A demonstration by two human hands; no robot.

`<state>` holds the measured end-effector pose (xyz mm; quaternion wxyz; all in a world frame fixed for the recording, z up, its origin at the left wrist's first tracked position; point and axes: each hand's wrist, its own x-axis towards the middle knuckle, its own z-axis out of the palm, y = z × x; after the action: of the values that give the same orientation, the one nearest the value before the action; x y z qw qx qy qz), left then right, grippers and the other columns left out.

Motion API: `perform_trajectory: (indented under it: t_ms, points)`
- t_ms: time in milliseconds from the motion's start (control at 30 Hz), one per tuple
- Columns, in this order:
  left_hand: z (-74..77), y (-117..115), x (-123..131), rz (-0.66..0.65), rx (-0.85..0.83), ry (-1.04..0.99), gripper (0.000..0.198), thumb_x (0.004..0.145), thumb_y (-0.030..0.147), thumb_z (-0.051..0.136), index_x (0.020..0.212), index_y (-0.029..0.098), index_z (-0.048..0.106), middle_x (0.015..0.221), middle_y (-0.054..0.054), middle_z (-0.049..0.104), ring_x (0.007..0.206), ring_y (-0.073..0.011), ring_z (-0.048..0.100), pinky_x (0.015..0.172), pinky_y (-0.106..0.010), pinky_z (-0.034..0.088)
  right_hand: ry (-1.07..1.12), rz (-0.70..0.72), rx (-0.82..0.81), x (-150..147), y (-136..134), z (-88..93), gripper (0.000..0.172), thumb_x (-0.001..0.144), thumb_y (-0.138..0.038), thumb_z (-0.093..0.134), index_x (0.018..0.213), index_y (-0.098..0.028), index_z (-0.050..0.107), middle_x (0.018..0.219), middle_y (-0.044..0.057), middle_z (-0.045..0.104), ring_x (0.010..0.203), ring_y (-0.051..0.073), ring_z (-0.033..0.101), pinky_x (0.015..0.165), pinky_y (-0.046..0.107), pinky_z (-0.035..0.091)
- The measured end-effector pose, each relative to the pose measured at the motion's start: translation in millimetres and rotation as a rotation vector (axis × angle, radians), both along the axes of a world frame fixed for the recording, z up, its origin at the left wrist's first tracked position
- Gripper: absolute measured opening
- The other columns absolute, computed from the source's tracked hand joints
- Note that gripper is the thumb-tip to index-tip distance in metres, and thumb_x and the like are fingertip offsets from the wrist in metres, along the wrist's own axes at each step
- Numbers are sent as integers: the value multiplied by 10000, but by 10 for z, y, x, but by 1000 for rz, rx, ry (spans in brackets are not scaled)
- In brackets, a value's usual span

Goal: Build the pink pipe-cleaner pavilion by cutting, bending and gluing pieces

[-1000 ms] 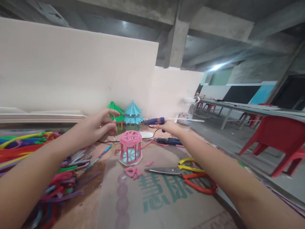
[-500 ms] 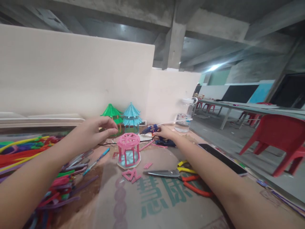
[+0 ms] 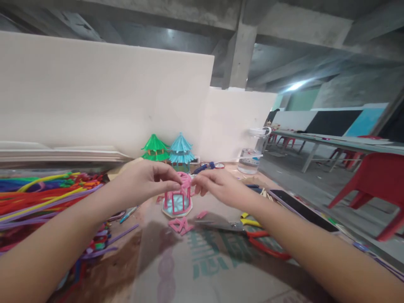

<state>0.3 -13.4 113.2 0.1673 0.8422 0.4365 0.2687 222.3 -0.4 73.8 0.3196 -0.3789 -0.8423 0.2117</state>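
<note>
The small pink pavilion model (image 3: pixel 177 205) stands upright on a pale octagonal base with a light-blue floor. My left hand (image 3: pixel 148 179) is at the left of its top, thumb and fingertips drawn together. At the right of the top is my right hand (image 3: pixel 219 185), its fingers curled in a pinch. Whatever either pinch holds is too small or hidden to make out. Cut pink pieces (image 3: pixel 180 226) lie in front of the base. Behind the hands rests a blue glue gun (image 3: pixel 203 167), partly hidden.
Scissors (image 3: pixel 267 248) with red and yellow handles lie under my right forearm. Green (image 3: pixel 154 148) and blue (image 3: pixel 181 149) pavilion models stand behind. Colourful pipe cleaners (image 3: pixel 41 198) pile up at left. A water bottle (image 3: pixel 249 155) and a phone (image 3: pixel 303 210) are at right.
My right hand has let go of the glue gun and come left to the pink pavilion. My left hand has moved right and nearer, to the model's top.
</note>
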Motion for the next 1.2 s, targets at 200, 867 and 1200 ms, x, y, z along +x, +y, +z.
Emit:
perform_trajectory:
  t_ms: [200,867,1200]
  points:
    - [-50,-26,66,-74,-19,-29,297,752,503,640,765,219,725,632,15,656,603,-151,589,532,-240,440,177,126,-158,-215,-195,-129,261,908,-274,491,691,-180,601,622,-9,601,611,123,583,603,230,454]
    - [-46,251,-175,-15,297,245,322,827,438,532,940,213,733,963,-65,719,940,-236,637,836,-343,502,564,128,-410,-348,-26,-532,250,769,-392,623,672,-182,528,567,-43,544,499,92,505,535,227,423]
    - [-250,589,-365,-119,221,378,372,838,542,536,943,240,727,1267,-91,626,1270,-273,497,1033,-397,419,640,56,-491,-505,-89,-774,194,790,-357,599,712,-194,527,512,-64,523,445,81,456,452,196,360]
